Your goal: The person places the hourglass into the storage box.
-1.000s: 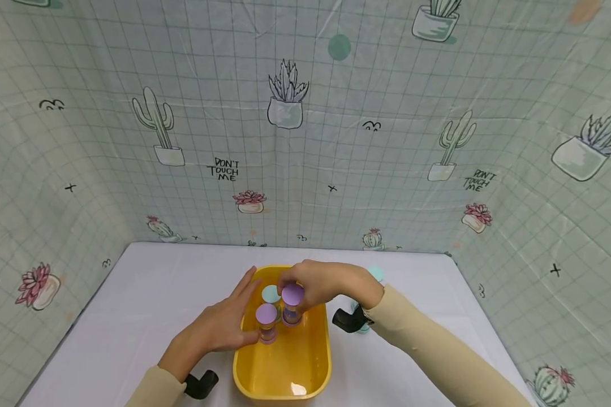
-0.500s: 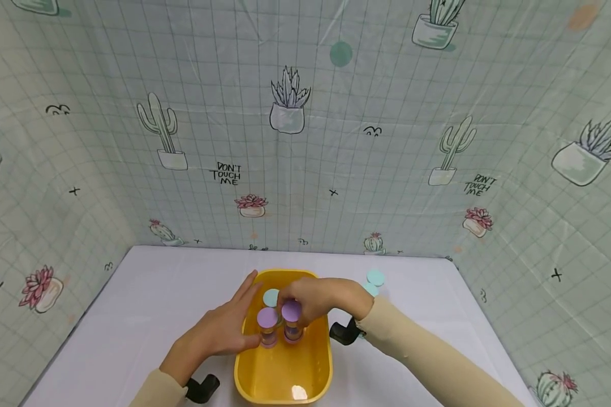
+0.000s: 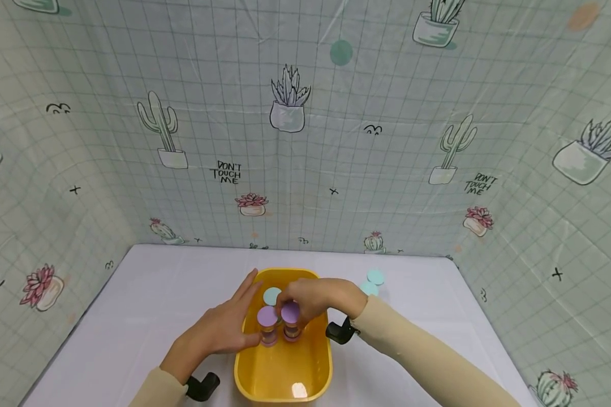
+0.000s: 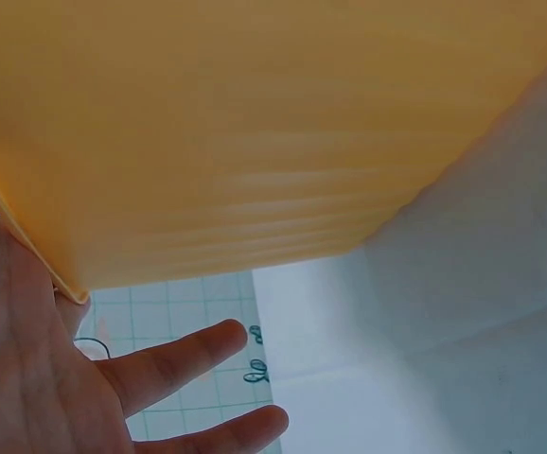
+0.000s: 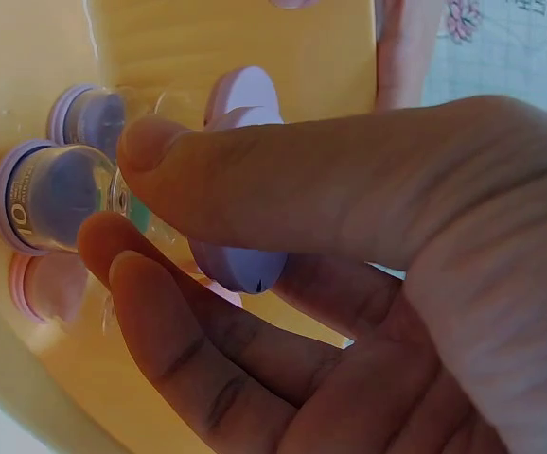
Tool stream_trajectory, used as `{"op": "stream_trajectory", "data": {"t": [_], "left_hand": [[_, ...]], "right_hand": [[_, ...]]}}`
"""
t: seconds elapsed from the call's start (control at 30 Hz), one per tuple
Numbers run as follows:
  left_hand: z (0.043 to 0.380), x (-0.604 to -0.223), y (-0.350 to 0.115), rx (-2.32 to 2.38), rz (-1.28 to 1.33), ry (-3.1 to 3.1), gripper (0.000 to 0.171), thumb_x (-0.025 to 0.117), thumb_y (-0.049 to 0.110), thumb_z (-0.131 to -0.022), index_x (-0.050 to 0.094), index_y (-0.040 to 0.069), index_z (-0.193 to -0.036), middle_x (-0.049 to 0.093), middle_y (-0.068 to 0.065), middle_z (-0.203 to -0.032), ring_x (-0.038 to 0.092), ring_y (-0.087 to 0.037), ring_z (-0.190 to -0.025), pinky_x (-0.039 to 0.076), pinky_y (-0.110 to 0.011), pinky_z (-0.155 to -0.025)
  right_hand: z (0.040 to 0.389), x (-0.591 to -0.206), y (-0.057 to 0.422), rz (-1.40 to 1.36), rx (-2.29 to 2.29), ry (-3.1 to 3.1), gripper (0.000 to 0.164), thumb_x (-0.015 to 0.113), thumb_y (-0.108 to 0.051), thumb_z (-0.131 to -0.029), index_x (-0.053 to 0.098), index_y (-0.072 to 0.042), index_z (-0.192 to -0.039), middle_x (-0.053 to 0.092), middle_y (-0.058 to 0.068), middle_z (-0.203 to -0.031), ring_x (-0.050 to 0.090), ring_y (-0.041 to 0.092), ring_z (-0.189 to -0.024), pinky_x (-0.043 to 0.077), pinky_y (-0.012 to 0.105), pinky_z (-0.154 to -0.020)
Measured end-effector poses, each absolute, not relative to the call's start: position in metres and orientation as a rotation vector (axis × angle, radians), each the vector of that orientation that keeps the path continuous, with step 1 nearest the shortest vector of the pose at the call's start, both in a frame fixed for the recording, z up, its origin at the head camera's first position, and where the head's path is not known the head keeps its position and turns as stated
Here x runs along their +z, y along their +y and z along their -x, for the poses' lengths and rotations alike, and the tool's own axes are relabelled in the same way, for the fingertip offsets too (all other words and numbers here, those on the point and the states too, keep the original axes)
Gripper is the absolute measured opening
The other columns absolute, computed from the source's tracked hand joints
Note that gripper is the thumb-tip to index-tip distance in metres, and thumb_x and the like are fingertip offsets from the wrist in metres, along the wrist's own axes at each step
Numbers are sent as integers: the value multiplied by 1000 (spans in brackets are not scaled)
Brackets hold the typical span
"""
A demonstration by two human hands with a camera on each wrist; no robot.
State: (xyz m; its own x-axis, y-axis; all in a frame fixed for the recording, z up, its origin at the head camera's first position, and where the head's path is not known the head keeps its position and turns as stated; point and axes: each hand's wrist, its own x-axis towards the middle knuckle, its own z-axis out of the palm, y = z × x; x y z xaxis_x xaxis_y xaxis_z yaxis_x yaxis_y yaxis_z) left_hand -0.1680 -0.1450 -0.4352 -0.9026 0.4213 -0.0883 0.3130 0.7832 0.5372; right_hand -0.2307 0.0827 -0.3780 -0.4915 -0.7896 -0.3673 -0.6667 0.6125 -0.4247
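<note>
In the head view, my right hand (image 3: 305, 301) reaches into a yellow plastic bin (image 3: 239, 370) and pinches an upright purple-capped sand timer (image 3: 290, 312). The right wrist view shows thumb and fingers around the narrow middle of this timer (image 5: 56, 197), marked 10, with its base at the bin floor. Close to its left stands another purple-capped sand timer (image 3: 267, 316), and a light-blue-capped timer (image 3: 272, 296) is just behind them. My left hand (image 3: 223, 323) rests on the bin's left rim with fingers spread; two fingers (image 4: 174, 364) extend straight beside the outer wall in the left wrist view.
Light blue caps (image 3: 375, 277) show on the white table (image 3: 412, 328) behind my right forearm, which partly hides that area. A cloth (image 3: 305, 169) with cactus prints hangs around the back and sides. A black wrist mount (image 3: 340, 332) sits at the bin's right edge.
My right hand has brought the purple sand timer toward me, beside the other purple one, then barely moved. The left hand has stayed at the rim. The head view has shifted slightly.
</note>
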Motion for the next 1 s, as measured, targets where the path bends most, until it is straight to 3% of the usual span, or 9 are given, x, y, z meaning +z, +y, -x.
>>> {"op": "stream_trajectory", "data": {"t": [0.43,1.0], "left_hand": [[168,-434,-144,789,-575,2776,104,72,37,-78,19,20,-166,-3,9,-175,68,-32,-112,60,-52,-75],[167,-435,-144,784,-585,2788,104,71,37,-79,18,21,-167,-3,9,-175,68,-29,-110,58,-47,-72]], "right_hand": [[234,-385,82,1159,-288,2330,38,88,-6,-79,76,-15,-114,73,-8,-105,61,0,-89,52,14,-82],[231,-389,78,1096,-172,2370,35,90,-9,-78,77,-17,-110,70,-11,-97,58,2,-85,52,15,-78]]}}
